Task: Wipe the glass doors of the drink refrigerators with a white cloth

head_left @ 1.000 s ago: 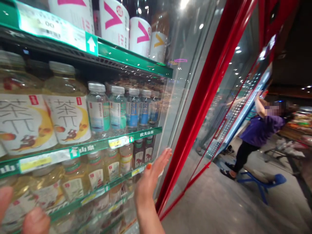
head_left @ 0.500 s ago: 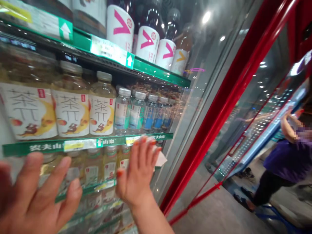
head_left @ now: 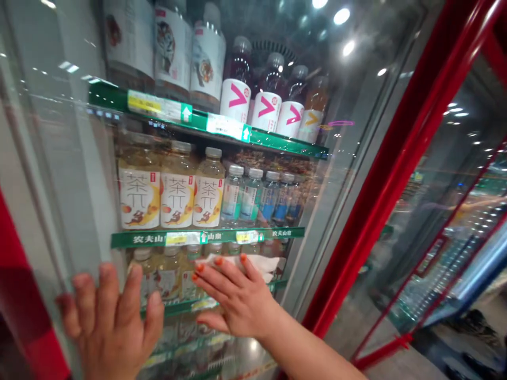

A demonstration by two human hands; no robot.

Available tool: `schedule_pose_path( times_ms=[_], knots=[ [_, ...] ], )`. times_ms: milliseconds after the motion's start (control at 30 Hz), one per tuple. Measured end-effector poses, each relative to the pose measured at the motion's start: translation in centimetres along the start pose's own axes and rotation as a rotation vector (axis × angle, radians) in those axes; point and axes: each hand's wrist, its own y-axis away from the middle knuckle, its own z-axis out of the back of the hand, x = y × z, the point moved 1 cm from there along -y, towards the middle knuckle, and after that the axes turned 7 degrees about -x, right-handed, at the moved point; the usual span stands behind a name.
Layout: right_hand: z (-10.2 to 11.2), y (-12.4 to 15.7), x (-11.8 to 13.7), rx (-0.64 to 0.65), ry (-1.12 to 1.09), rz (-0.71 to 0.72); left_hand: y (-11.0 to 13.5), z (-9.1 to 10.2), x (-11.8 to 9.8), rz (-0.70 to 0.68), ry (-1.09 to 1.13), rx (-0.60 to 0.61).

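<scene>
Before me is a glass door [head_left: 85,206] with shelves of drinks behind it. My right hand [head_left: 241,298], with orange nails, reaches in from the lower right. It presses a white tissue [head_left: 269,265] flat on the glass, fingers stretched over it; part of the tissue lies hidden under them. My left hand [head_left: 113,322] is raised at the lower left, palm toward the glass, fingers spread and holding nothing. I cannot tell whether it touches the pane. Just above the hands, behind the glass, stand tea bottles [head_left: 176,200] and small clear bottles [head_left: 251,198].
A red door frame [head_left: 368,179] slants along the right side. Another red strip [head_left: 26,311] shows at the lower left. Bottles with white labels [head_left: 235,103] fill the upper shelf. Farther right stands another glass-fronted cabinet [head_left: 431,264], over a grey floor [head_left: 390,364].
My right hand has turned so its fingers point left, with the tissue now spread beneath them. My left hand shows farther right. The view has shifted back and left; the person at the right is out of sight.
</scene>
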Motion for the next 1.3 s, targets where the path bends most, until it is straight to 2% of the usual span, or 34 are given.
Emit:
schedule_pose_path(
  times_ms=[33, 67, 133, 200, 233, 267, 300, 333, 400, 433, 467, 500, 567, 633, 667, 700, 733, 767, 800, 833, 900, 933, 967, 1000, 1033, 1067, 1100, 1133, 1167, 1200, 1233, 1300],
  knots=[
    [0.3, 1.1, -0.3, 0.023, 0.004, 0.034, -0.2, -0.2, -0.3, -0.042, -0.089, -0.018],
    [0.6, 2.1, -1.6, 0.039, 0.022, -0.012, -0.5, -0.4, -0.6, -0.084, -0.168, -0.027],
    [1.3, 2.5, -5.7, 0.018, 0.089, -0.317, -1.0, -0.5, -1.2, -0.140, -0.236, -0.039],
    [1.6, 0.4, -9.1, -0.098, 0.154, -0.627, -1.5, -0.4, -1.6, -0.168, -0.253, -0.039],
    [1.6, -1.2, -9.6, -0.152, 0.175, -0.702, -1.6, -0.3, -1.8, -0.176, -0.261, -0.037],
    [1.3, -2.7, -9.1, -0.156, 0.175, -0.702, -1.7, -0.2, -1.8, -0.181, -0.267, -0.036],
    [1.0, -3.9, -7.8, -0.118, 0.152, -0.623, -1.8, -0.2, -1.9, -0.189, -0.268, -0.039],
    [0.7, -4.5, -6.0, -0.068, 0.119, -0.478, -1.8, -0.1, -1.8, -0.200, -0.267, -0.040],
    [0.4, -3.4, -2.5, 0.002, 0.055, -0.088, -1.6, -0.1, -1.7, -0.218, -0.262, -0.061],
    [0.5, -2.0, -1.7, 0.025, 0.037, 0.055, -1.5, -0.2, -1.6, -0.220, -0.263, -0.071],
    [0.6, -0.5, -2.0, 0.039, 0.035, 0.110, -1.4, -0.3, -1.5, -0.216, -0.264, -0.081],
    [0.9, 0.7, -3.3, 0.040, 0.048, 0.081, -1.3, -0.4, -1.5, -0.208, -0.264, -0.089],
    [1.8, 1.5, -7.7, -0.003, 0.101, -0.172, -1.2, -0.6, -1.4, -0.194, -0.261, -0.105],
    [2.4, -0.4, -11.5, -0.092, 0.167, -0.492, -1.2, -0.5, -1.3, -0.199, -0.258, -0.109],
    [2.4, -1.8, -12.2, -0.142, 0.199, -0.595, -1.3, -0.4, -1.3, -0.205, -0.260, -0.100],
    [2.0, -3.2, -11.8, -0.159, 0.224, -0.658, -1.3, -0.3, -1.1, -0.214, -0.262, -0.086],
    [1.3, -4.4, -10.4, -0.139, 0.226, -0.674, -1.4, -0.1, -1.0, -0.224, -0.261, -0.068],
    [0.5, -5.0, -8.2, -0.082, 0.203, -0.630, -1.4, 0.0, -0.8, -0.235, -0.257, -0.052],
    [-0.3, -5.1, -5.6, -0.013, 0.171, -0.526, -1.5, 0.1, -0.7, -0.242, -0.251, -0.038],
    [-0.8, -4.5, -2.9, 0.032, 0.142, -0.361, -1.5, 0.2, -0.6, -0.249, -0.245, -0.026],
    [-1.1, -1.8, 0.6, 0.042, 0.090, -0.059, -1.6, 0.3, -0.6, -0.250, -0.239, -0.010],
    [-0.8, 0.0, 0.7, 0.038, 0.085, -0.016, -1.7, 0.3, -0.7, -0.248, -0.237, -0.006],
    [-0.3, 1.4, -0.4, 0.030, 0.090, -0.036, -1.7, 0.3, -0.9, -0.245, -0.237, -0.002],
    [0.3, 2.3, -2.5, 0.019, 0.105, -0.119, -1.8, 0.2, -1.1, -0.246, -0.236, 0.000],
    [0.9, 2.5, -5.2, 0.010, 0.128, -0.224, -1.8, 0.2, -1.3, -0.248, -0.233, -0.008],
    [1.5, 1.9, -8.1, -0.045, 0.150, -0.424, -1.8, 0.1, -1.4, -0.244, -0.232, -0.018],
    [1.8, 0.6, -10.4, -0.111, 0.156, -0.595, -1.7, 0.0, -1.5, -0.236, -0.232, -0.030],
    [1.8, -1.0, -11.7, -0.184, 0.163, -0.701, -1.6, 0.0, -1.5, -0.225, -0.233, -0.042],
    [1.5, -2.7, -11.9, -0.211, 0.170, -0.746, -1.6, -0.1, -1.5, -0.210, -0.233, -0.048],
    [1.0, -4.1, -10.9, -0.188, 0.154, -0.729, -1.5, -0.1, -1.5, -0.197, -0.231, -0.049],
    [0.5, -5.0, -9.0, -0.128, 0.110, -0.651, -1.4, -0.1, -1.4, -0.189, -0.227, -0.045],
    [-0.4, -4.8, -3.9, -0.010, -0.029, -0.325, -1.4, 0.0, -1.4, -0.195, -0.221, -0.037]
  ],
)
